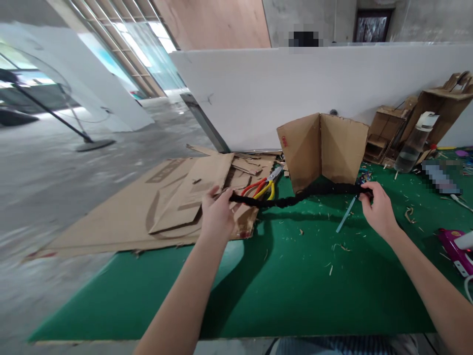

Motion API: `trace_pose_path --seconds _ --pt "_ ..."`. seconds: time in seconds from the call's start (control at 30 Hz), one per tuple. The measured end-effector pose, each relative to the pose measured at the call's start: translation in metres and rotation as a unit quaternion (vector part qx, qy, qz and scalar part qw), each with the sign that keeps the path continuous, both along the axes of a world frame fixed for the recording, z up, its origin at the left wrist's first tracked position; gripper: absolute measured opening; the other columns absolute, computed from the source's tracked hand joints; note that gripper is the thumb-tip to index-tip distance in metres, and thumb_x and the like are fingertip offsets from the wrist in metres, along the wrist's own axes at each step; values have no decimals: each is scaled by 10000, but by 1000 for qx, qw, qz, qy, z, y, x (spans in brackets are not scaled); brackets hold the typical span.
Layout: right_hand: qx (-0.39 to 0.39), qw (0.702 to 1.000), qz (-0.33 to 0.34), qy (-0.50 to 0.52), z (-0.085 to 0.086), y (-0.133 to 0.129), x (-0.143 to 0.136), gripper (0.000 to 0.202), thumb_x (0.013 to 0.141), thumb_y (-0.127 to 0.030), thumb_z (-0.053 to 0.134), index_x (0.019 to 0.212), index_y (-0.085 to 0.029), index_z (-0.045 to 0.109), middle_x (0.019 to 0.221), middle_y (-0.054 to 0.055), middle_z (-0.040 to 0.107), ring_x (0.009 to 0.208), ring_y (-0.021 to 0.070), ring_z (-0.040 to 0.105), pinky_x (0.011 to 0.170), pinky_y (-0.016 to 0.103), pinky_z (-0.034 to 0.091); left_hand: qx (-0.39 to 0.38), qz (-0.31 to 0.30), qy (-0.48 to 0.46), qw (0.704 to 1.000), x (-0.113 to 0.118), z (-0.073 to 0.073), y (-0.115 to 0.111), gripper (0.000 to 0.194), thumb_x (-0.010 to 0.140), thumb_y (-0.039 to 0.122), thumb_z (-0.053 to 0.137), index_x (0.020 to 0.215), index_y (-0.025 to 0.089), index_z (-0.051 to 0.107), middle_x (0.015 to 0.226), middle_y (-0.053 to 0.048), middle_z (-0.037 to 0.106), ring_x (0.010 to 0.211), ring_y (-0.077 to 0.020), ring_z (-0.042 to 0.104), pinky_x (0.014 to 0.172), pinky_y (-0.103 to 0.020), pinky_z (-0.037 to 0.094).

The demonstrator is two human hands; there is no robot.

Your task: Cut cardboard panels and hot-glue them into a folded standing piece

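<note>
A long black strip [286, 201], soft and twisted like rolled cloth, stretches between my two hands above the green tabletop. My left hand [218, 214] pinches one end of it over the cardboard sheets. At the other end, on the right, the fingers of my right hand [377, 204] are closed on the strip. Its middle widens into a dark fold in front of a bent cardboard piece [338, 148] standing upright. Pliers with red and yellow handles [272, 191] lie just behind the strip. A pale blue stick [346, 215] shows below my right hand.
Flat cardboard sheets [121, 207] overhang the table's left edge. At the right stand a clear bottle [411, 148], cardboard structures [388, 125], a phone [441, 177] and a magenta device [458, 251] with a cable. A white partition [236, 98] runs behind the green table [314, 296].
</note>
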State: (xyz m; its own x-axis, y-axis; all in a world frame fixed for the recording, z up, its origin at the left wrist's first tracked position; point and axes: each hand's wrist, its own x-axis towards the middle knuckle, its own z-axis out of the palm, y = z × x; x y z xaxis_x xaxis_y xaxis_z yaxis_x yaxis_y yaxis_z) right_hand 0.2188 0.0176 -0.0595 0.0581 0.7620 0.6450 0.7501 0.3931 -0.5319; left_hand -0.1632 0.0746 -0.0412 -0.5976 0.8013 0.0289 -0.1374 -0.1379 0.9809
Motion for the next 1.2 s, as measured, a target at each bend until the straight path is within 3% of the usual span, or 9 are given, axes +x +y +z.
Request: trace_pose_path --seconds 0.07,0.13,0.3,0.4,0.53,0.67,0.83,1.07,1.2 --pt "3 1000 3 8 -1 -1 -1 189 873 -245 467 1049 -224 531 1052 100 628 899 236 627 777 390 519 28 92 191 977 2 6 -6 556 732 227 661 1232 219 418 1267 -129 498 1218 -280 496 1051 -498 383" --pt "-1 1000 16 12 -1 -3 -4 188 864 -243 479 1044 -227 532 1055 93 639 881 227 638 785 388 524 90 115 395 907 15 15 -19 586 759 278 657 1287 181 423 1352 -160 448 1329 -308 375 1136 -490 263" --pt "-29 997 75 10 -2 -11 -19 162 854 -234 488 1011 -245 528 1089 84 654 966 234 647 829 394 522 146 -256 616 731 86 48 -61 520 826 415 612 1310 261 499 1348 -95 536 1283 -305 464 1085 -430 347" --pt "-32 993 112 12 -3 -16 -27 117 851 -208 480 954 -250 513 1081 75 663 976 221 651 814 368 524 112 -371 650 654 127 67 -69 533 840 485 583 1327 283 501 1309 -85 588 1188 -316 547 982 -415 415" --pt "-13 992 127 15 -4 -20 -32 100 843 -172 465 900 -250 490 1033 65 673 917 198 659 749 324 523 87 -482 642 590 153 81 -58 261 895 389 511 1091 262 628 1029 -48 690 908 -247 644 689 -328 457" --pt "-29 992 121 17 -2 -21 -31 190 820 -144 460 973 -253 493 1048 67 660 908 202 656 756 339 530 96 -499 625 593 158 78 -48 137 864 324 535 930 235 616 943 -33 665 860 -208 620 656 -300 438" --pt "-81 983 166 9 -1 -23 -34 429 822 -144 492 1237 -245 456 1173 88 610 952 206 654 850 379 544 99 -483 611 619 159 66 -42 149 825 272 556 965 238 592 981 -28 656 854 -196 615 712 -315 460" --pt "-58 985 160 27 -6 -19 -38 310 907 -217 482 1214 -248 505 1181 82 627 1027 207 642 875 386 554 116 -490 548 667 166 53 -34 93 869 239 526 858 212 614 916 -28 670 837 -171 621 721 -299 476" --pt "-49 986 162 0 -4 -19 -37 247 920 -220 451 1143 -235 556 1113 83 638 938 201 653 812 363 560 96 -496 471 723 155 65 -27 112 863 271 544 816 200 617 824 -14 680 751 -148 624 673 -270 482"
